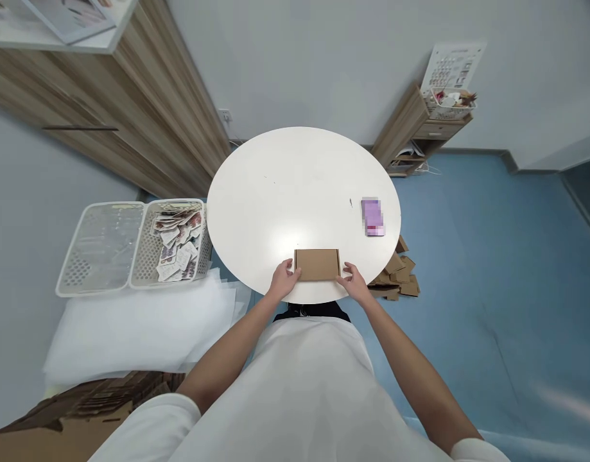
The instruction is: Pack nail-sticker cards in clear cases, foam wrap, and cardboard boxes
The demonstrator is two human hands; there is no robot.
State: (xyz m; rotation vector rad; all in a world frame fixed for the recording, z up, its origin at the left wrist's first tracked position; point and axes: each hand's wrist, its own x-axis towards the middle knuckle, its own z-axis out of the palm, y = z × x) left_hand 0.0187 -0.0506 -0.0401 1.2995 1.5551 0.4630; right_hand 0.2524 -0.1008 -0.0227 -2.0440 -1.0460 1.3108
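A flat, closed brown cardboard box [317, 265] lies near the front edge of the round white table [295, 186]. My left hand [284, 280] grips its left end, with the thumb at the front corner and the fingers along the side. At the right end, my right hand [353, 282] holds the box by its front corner, thumb and fingers curved around that side. The box's lid faces up, so its contents are hidden. Farther right on the table lies a purple, pixelated item [372, 217] whose kind I cannot make out.
To the left, a white plastic basket [205, 247] holds many printed cards, its lid [102, 247] folded out. White sheets [145, 327] lie below it, above stacked cardboard [83, 430]. Cardboard pieces [395, 276] sit on the floor at right. A wooden cabinet [174, 109] stands at back left.
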